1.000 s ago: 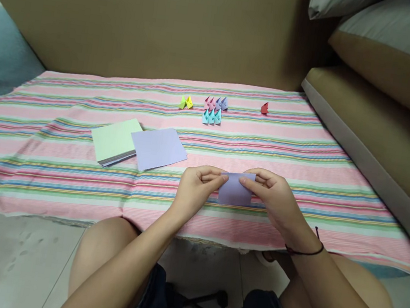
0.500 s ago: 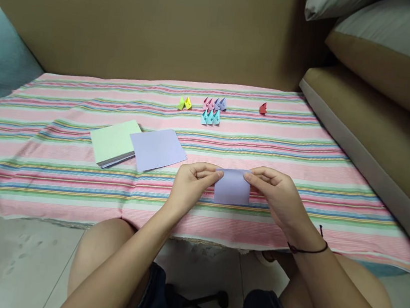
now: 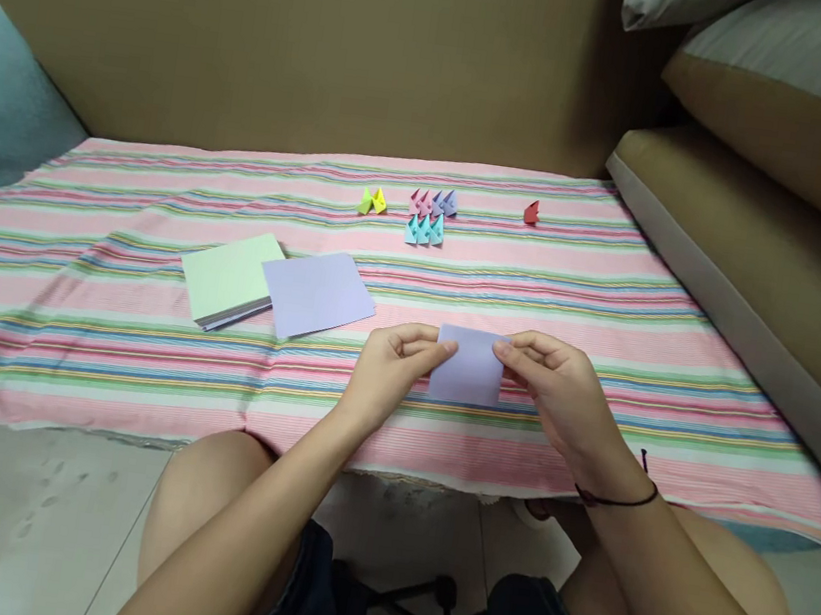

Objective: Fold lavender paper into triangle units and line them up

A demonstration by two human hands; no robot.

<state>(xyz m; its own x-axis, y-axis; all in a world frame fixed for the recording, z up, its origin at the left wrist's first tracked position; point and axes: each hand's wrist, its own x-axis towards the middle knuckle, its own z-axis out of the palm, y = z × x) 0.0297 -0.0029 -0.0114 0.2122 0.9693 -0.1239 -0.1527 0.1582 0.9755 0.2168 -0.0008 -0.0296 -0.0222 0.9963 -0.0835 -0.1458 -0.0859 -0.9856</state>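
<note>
Between both hands is a small purple sheet of paper (image 3: 467, 374), held just above the striped cloth. My left hand (image 3: 397, 361) pinches its upper left edge, thumb in front and fingers behind. At the upper right corner my right hand (image 3: 551, 371) grips it the same way. The paper's face toward me looks flat and plain; its back is hidden. To the left of my left hand, purple sheets (image 3: 317, 293) lie partly against a stack of paper topped by a light green sheet (image 3: 231, 276).
Farther back sit small folded paper pieces: yellow ones (image 3: 374, 202), pink ones (image 3: 419, 203), purple ones (image 3: 444, 202), light blue ones (image 3: 425, 231) and a red one (image 3: 532, 213). A brown backrest (image 3: 338, 56) stands behind the striped cloth (image 3: 120, 330). Cushions (image 3: 753, 232) are piled at right.
The purple paper's top edge has come up and now shows above my thumbs, where it curved away before. Both hands have shifted only slightly. The view has tilted down a little.
</note>
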